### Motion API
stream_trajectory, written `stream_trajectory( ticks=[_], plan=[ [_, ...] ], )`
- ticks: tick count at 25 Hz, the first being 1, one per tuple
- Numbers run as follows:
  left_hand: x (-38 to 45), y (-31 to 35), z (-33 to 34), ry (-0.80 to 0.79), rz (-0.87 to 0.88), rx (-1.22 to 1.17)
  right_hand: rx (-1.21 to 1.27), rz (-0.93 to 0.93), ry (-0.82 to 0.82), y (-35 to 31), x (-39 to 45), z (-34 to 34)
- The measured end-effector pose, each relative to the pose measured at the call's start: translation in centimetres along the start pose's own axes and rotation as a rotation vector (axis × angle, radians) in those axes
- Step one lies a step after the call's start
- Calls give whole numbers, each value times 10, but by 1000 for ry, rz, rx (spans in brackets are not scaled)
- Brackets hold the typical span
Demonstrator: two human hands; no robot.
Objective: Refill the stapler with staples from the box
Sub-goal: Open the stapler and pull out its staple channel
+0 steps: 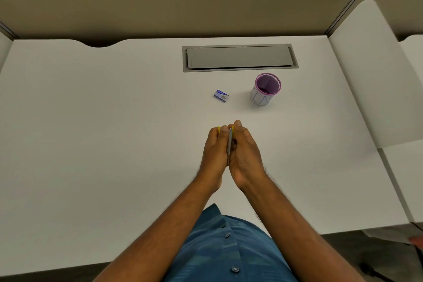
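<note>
A small yellow and grey stapler (229,143) is pressed between my two hands above the middle of the white desk (91,144). My left hand (214,155) grips its left side and my right hand (245,155) its right side. Only a grey metal strip and yellow tips show between the fingers; most of the stapler is hidden. Whether it is hinged apart I cannot tell. A little blue and white staple box (221,95) lies on the desk beyond my hands, apart from them.
A purple mesh pen cup (264,89) stands right of the staple box. A grey cable hatch (239,57) is set in the desk behind it. White side partitions (370,71) bound the desk on the right; a tan wall panel runs along the back.
</note>
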State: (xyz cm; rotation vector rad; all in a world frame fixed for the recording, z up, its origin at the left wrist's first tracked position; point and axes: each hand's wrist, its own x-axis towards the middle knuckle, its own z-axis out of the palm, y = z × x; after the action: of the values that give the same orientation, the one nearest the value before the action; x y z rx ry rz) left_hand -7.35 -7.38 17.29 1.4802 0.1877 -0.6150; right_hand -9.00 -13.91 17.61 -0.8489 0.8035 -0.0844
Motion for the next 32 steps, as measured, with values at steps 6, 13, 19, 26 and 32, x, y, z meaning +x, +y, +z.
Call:
stream_trajectory(
  ticks=[6, 13, 19, 26, 32],
  plan=[
    [22, -18, 7, -1, -180, -186, 93, 89, 59, 4, 13, -4],
    [54, -34, 14, 36, -272, -222, 40, 139, 99, 7, 39, -6],
    [71, -43, 13, 88, -350, -282, -98, 127, 126, 12, 53, -12],
    [84, -47, 8, 83, -363, -235, -135, 30, 176, 15, 57, -29],
    [96, -49, 1, 48, -411, -262, -406, -158, 260, 21, 52, -53]
  ],
)
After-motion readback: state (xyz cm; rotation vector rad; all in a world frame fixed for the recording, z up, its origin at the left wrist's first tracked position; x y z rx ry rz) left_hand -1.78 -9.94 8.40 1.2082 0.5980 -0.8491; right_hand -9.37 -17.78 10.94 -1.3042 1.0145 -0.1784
